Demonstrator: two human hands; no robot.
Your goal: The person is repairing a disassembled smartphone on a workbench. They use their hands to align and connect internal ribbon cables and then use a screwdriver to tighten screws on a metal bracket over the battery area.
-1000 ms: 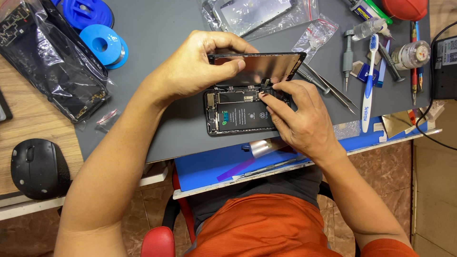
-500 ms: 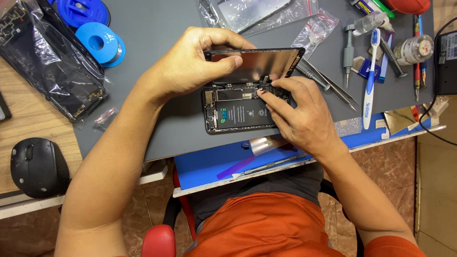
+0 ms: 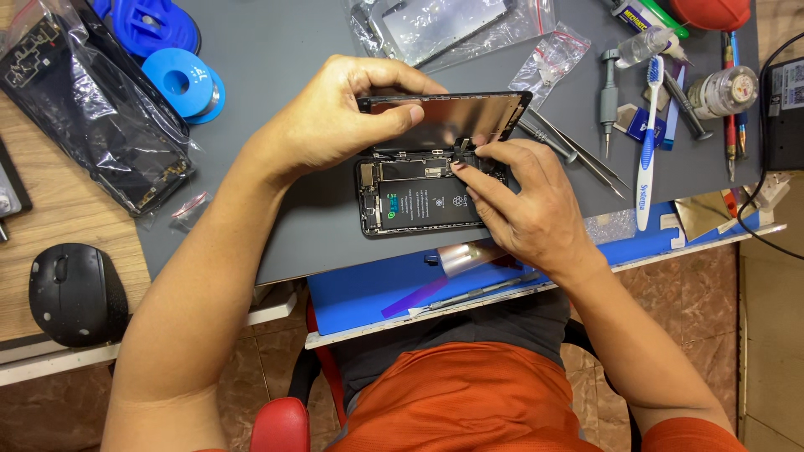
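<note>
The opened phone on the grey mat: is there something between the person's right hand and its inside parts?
Nothing visible. The right hand has its fingertips directly on the upper inside of the opened phone. The left hand holds the lifted screen panel tilted up behind, clear of that spot.

1. Your right hand (image 3: 523, 209) covers the right end of the opened phone body (image 3: 410, 197), so whatever your fingertips are touching at the connectors can't be made out.
2. Your left hand (image 3: 339, 117) hides the left edge of the lifted screen panel (image 3: 456, 117).
3. The red-capped thing (image 3: 712, 10) up top is cut off by the edge.
4. The black box (image 3: 785, 113) on the right runs out of view too.
</note>
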